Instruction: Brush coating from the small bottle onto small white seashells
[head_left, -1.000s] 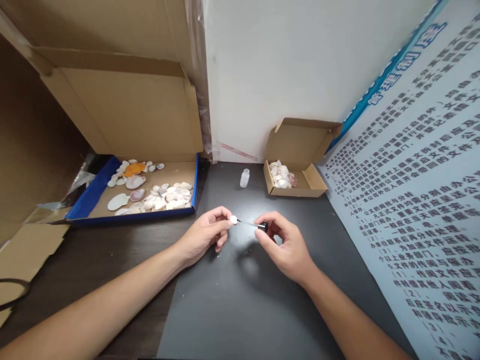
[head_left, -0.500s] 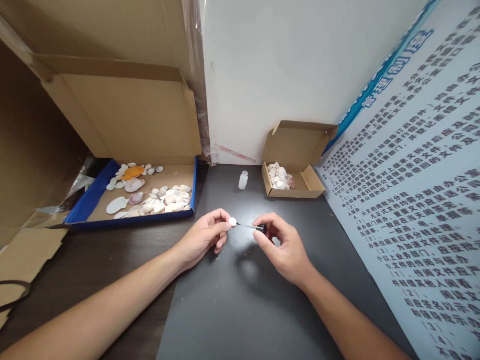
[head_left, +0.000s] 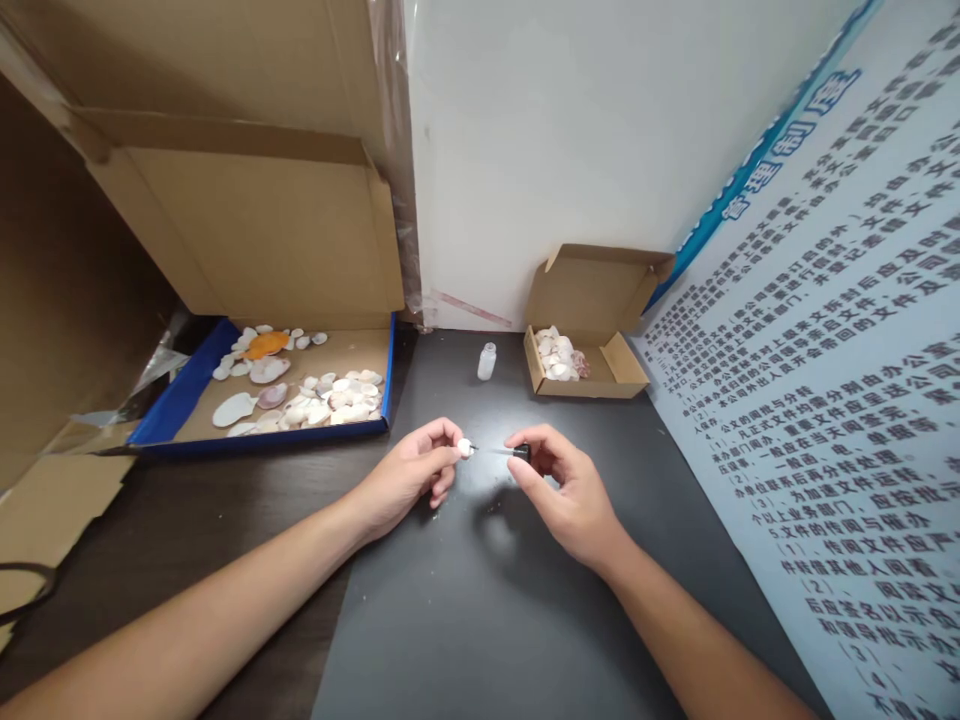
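Observation:
Between the thumb and forefinger of my left hand [head_left: 416, 475] is a small white shell [head_left: 466, 448], held above the dark tabletop. My right hand [head_left: 562, 490] is closed on the black cap of a thin brush [head_left: 520, 453]. The brush's slim stem points left, and its dark tip is at the shell's right side; whether it touches cannot be made out. Beyond both hands a small translucent bottle [head_left: 487, 362] stands upright with no cap on it.
At the left lies an open blue-edged cardboard box [head_left: 390, 380] with many shells and an orange one [head_left: 267, 345]. A smaller open cardboard box [head_left: 626, 360] holding white shells is at the back right. A printed panel [head_left: 847, 400] borders the right side, a white board [head_left: 540, 150] the back.
The brush tip has shifted slightly against the shell's side, and the shell appears turned a little. Both hands stay in nearly the same place.

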